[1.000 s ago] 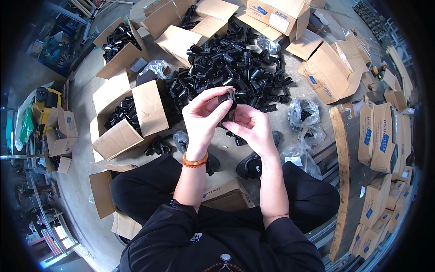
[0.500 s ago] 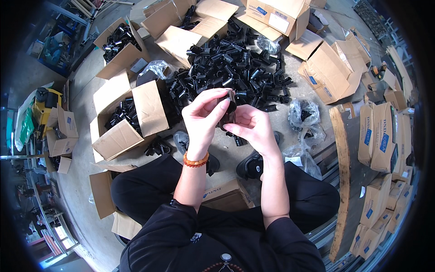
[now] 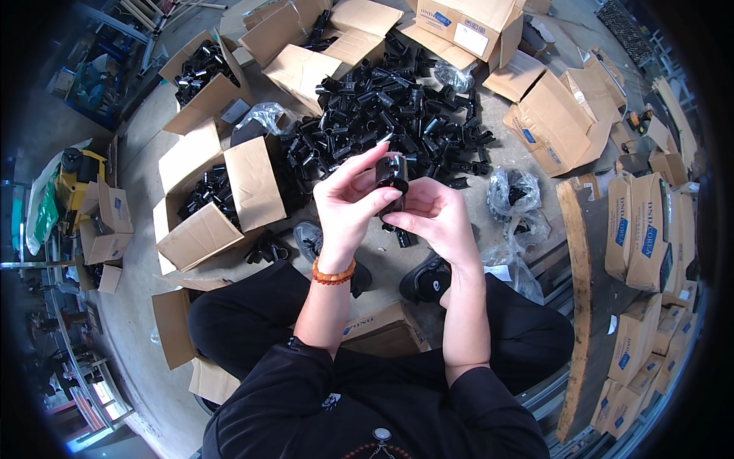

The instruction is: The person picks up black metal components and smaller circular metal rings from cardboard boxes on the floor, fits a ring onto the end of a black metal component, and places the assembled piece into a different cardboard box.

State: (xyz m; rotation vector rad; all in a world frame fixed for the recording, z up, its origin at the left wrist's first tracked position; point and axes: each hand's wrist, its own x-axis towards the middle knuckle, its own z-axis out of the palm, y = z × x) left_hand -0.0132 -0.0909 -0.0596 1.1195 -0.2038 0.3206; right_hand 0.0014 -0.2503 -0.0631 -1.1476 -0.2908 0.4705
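Observation:
Between my two hands, above my feet, is a glossy black tubular fitting (image 3: 392, 173). My left hand (image 3: 348, 200) grips it from the left, thumb on the near side and index finger raised along its far edge. From the right, my right hand (image 3: 432, 212) pinches its lower end between thumb and curled fingers. Part of the fitting is hidden by the fingers. Just beyond lies a large heap of similar black fittings (image 3: 428, 126) on the floor.
Open cardboard boxes of black fittings stand left, the nearest box (image 3: 260, 183) beside the heap. A tipped box (image 3: 554, 126) lies right. Clear plastic bags (image 3: 511, 195) rest near a wooden plank (image 3: 573, 306). Stacked cartons (image 3: 638, 229) line the far right. A flattened carton (image 3: 386, 329) lies between my legs.
The fitting has turned in my fingers and now shows its rounded end and side. My left hand has shifted slightly down and right, its index finger straightening.

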